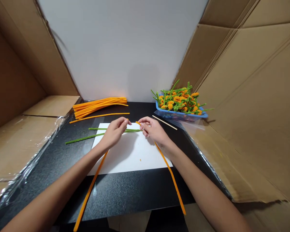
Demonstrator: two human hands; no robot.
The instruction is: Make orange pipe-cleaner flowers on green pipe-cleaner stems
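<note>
My left hand (116,129) is closed, fingertips pinched on an orange pipe cleaner (90,190), whose long end slopes down past the table's front edge. Opposite it, my right hand (152,129) pinches another orange length of pipe cleaner (171,175), with a short end poking out at the fingertips and the rest hanging toward the front. A small gap separates the two hands. Below them, green pipe cleaners (83,138) lie across the white sheet (132,154) and over its left edge. Their right ends reach my right fingers; whether they touch is unclear.
A bundle of orange pipe cleaners (99,107) lies at the back left, with a single orange one (103,116) before it. At the back right stands a blue basket (181,115) of orange-and-green pieces. Beside it is a thin stick (164,122). Cardboard walls (251,96) flank the black table (125,190).
</note>
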